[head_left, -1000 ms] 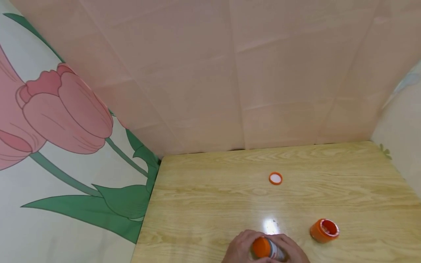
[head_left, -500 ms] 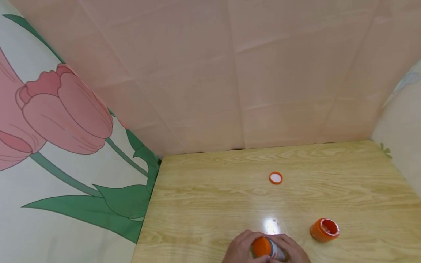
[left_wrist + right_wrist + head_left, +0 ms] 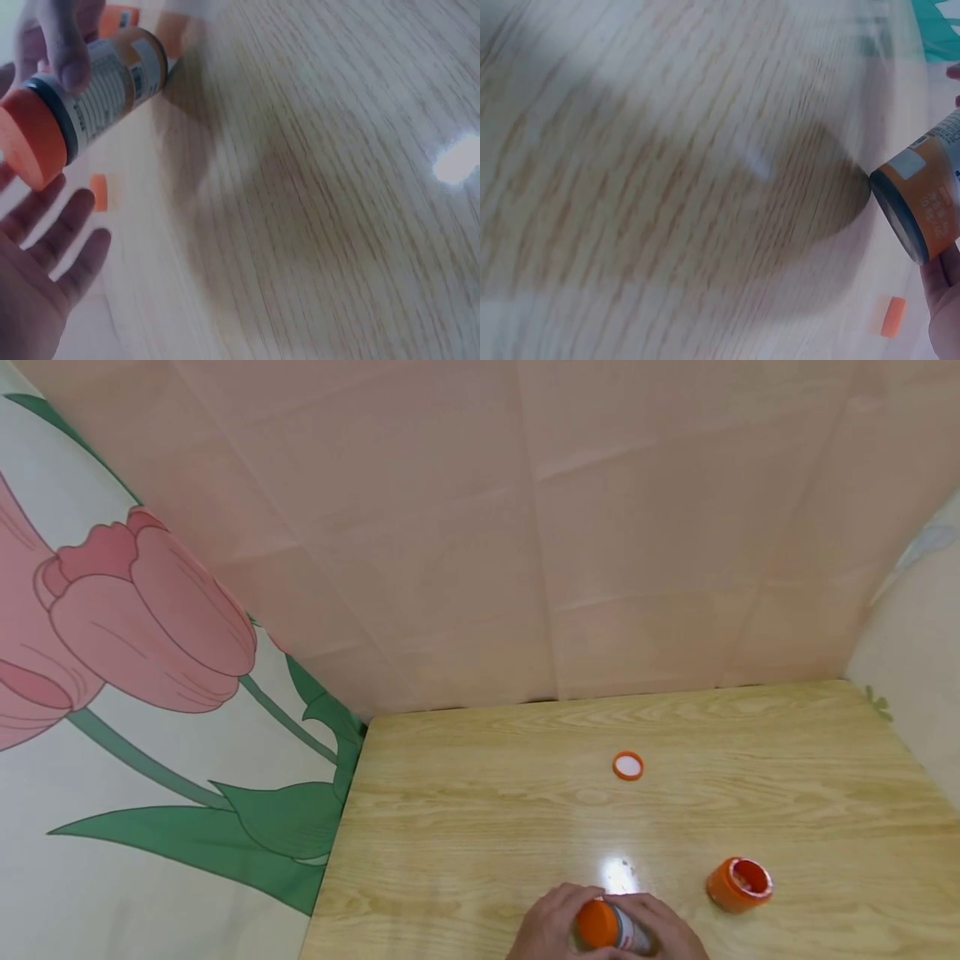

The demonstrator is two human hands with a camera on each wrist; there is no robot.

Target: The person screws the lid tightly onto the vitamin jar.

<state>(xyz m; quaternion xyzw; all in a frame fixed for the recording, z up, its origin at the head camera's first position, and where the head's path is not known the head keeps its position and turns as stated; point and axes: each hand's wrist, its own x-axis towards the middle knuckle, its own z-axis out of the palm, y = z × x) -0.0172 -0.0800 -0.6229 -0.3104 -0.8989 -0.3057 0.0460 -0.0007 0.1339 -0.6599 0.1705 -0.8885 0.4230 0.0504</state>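
A cylindrical container [image 3: 630,935] with an orange cap [image 3: 597,924] and a printed label lies tilted between both hands near the table's front edge. My left hand [image 3: 551,925] curls round the capped end; in the left wrist view its fingers [image 3: 56,232] are at the orange cap [image 3: 30,139]. My right hand [image 3: 663,928] grips the labelled body, its thumb lying along the label [image 3: 112,86] in the left wrist view. The dark-rimmed base [image 3: 900,217] shows in the right wrist view, the right hand's fingers beneath it.
An open orange jar [image 3: 738,887] stands to the right of the hands. Farther back on the wooden table [image 3: 465,793] lies an orange ring-shaped lid [image 3: 628,766] with a white inside. A pinkish sheet [image 3: 420,527] hangs behind the table, and a tulip-printed cloth [image 3: 150,610] at the left.
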